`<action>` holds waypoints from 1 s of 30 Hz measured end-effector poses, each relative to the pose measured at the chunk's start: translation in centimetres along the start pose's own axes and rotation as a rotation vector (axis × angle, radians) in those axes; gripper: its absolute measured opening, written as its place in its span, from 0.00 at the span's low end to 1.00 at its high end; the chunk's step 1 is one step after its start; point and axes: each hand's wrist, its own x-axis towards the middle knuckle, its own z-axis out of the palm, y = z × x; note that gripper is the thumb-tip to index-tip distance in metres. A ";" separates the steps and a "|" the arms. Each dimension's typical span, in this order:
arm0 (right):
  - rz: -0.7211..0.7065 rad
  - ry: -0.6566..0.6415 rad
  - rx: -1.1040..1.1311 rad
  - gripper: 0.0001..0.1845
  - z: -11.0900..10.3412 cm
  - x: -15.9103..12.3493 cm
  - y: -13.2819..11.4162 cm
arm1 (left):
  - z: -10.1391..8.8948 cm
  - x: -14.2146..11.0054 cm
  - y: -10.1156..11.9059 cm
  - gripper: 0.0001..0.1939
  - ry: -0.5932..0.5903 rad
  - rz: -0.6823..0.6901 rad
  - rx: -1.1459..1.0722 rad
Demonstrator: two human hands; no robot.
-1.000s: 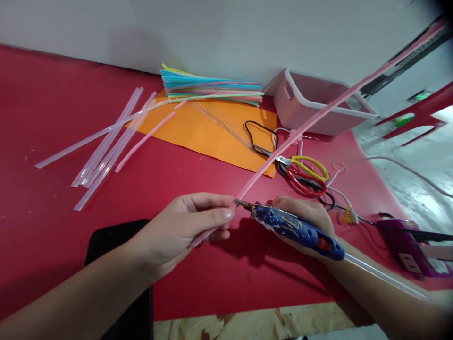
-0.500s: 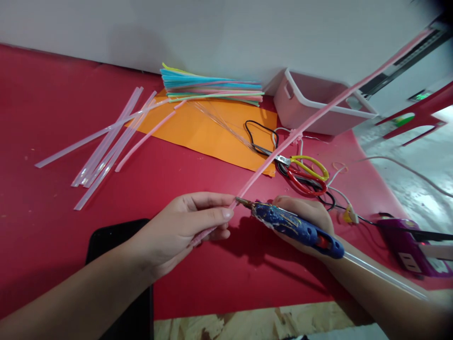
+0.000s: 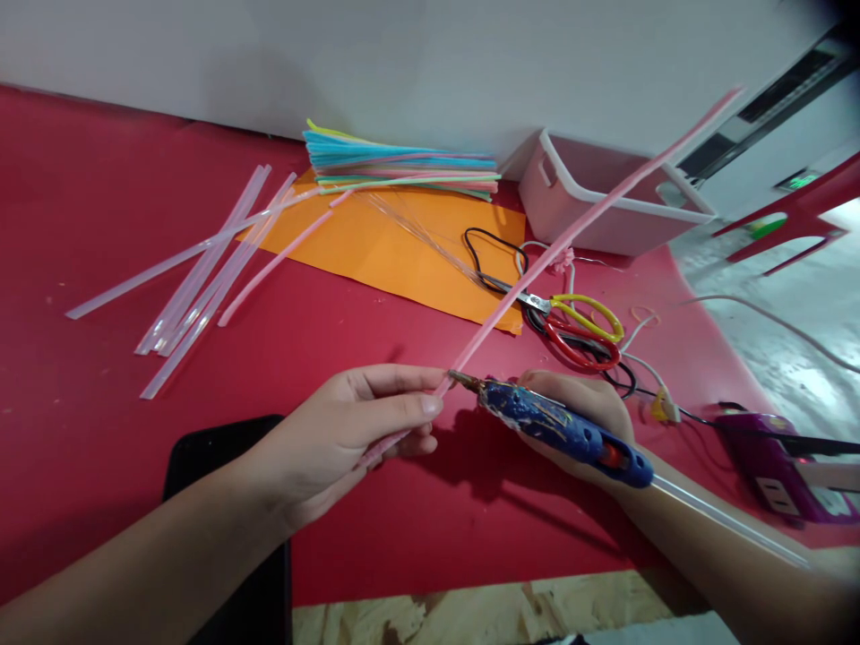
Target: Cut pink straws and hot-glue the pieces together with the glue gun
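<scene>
Head view: left fingers point(image 3: 401, 415) pinch pink stem point(image 3: 586, 222), green sign point(image 3: 799, 182) illegible.

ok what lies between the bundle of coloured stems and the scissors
In the head view, the orange sheet shows between them, with thin clear strands and a black cord loop partly over it.

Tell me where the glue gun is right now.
In the head view, the glue gun is right of centre, below the scissors, gripped in the right hand, its nozzle at the pink stem by the left hand.
</scene>
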 end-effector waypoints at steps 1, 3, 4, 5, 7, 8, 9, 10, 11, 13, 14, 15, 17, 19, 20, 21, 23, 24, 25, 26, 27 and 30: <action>-0.004 0.003 -0.004 0.07 0.0 0.0 0.0 | 0.0 0.0 0.0 0.07 -0.005 -0.002 0.000; -0.011 0.007 -0.012 0.07 0.0 0.0 0.0 | 0.0 -0.1 0.0 0.07 -0.007 -0.008 -0.002; -0.015 0.006 -0.010 0.07 0.0 0.0 0.0 | 0.0 -0.2 0.0 0.07 -0.009 -0.007 -0.003; -0.017 0.006 -0.008 0.07 0.0 0.1 0.0 | 0.0 -0.2 0.0 0.08 0.000 -0.005 -0.002; -0.016 0.002 -0.003 0.07 -0.1 0.1 -0.1 | 0.0 -0.3 0.1 0.08 0.012 -0.003 -0.001; -0.016 0.000 -0.005 0.08 -0.1 0.1 -0.1 | 0.0 -0.3 0.1 0.08 0.018 -0.003 0.000; -0.016 0.003 -0.010 0.08 -0.1 0.2 -0.2 | 0.0 -0.3 0.1 0.08 0.020 -0.003 0.002; -0.016 0.004 -0.015 0.08 -0.1 0.2 -0.2 | 0.0 -0.3 0.1 0.08 0.021 -0.003 0.005; -0.017 0.007 -0.020 0.07 -0.1 0.2 -0.2 | -0.1 -0.3 0.1 0.07 0.022 -0.005 0.006; -0.021 0.015 -0.029 0.07 -0.1 0.3 -0.2 | -0.1 -0.2 0.2 0.07 0.019 -0.009 0.011; -0.024 0.016 -0.030 0.07 -0.1 0.3 -0.2 | -0.1 -0.2 0.2 0.07 0.014 -0.009 0.009; -0.025 0.018 -0.028 0.07 -0.1 0.3 -0.2 | 0.0 -0.2 0.2 0.07 0.009 -0.008 0.004; -0.026 0.016 -0.022 0.07 -0.1 0.3 -0.2 | 0.0 -0.2 0.2 0.07 0.006 -0.006 -0.001; -0.028 0.015 -0.020 0.07 -0.1 0.3 -0.2 | 0.0 -0.2 0.2 0.06 0.007 -0.003 -0.001; -0.031 0.018 -0.020 0.07 0.0 0.3 -0.2 | 0.0 -0.2 0.2 0.06 0.009 -0.005 0.000; -0.032 0.017 -0.022 0.07 0.0 0.3 -0.2 | 0.0 -0.3 0.1 0.06 0.009 -0.006 -0.001; -0.034 0.022 -0.029 0.06 0.0 0.3 -0.2 | 0.0 -0.3 0.1 0.07 0.006 -0.007 -0.007; -0.034 0.025 -0.034 0.06 0.0 0.3 -0.2 | 0.0 -0.3 0.1 0.07 0.005 -0.008 -0.008; -0.034 0.032 -0.038 0.06 0.0 0.3 -0.2 | -0.1 -0.3 0.1 0.07 0.003 -0.007 -0.006; -0.032 0.043 -0.044 0.06 0.1 0.3 -0.2 | -0.1 -0.3 0.2 0.07 0.001 -0.007 -0.001; -0.036 0.055 -0.046 0.07 0.1 0.3 -0.2 | -0.1 -0.3 0.2 0.06 0.001 -0.008 0.005; -0.035 0.069 -0.040 0.07 0.2 0.4 -0.3 | -0.2 -0.3 0.2 0.07 0.001 -0.007 0.016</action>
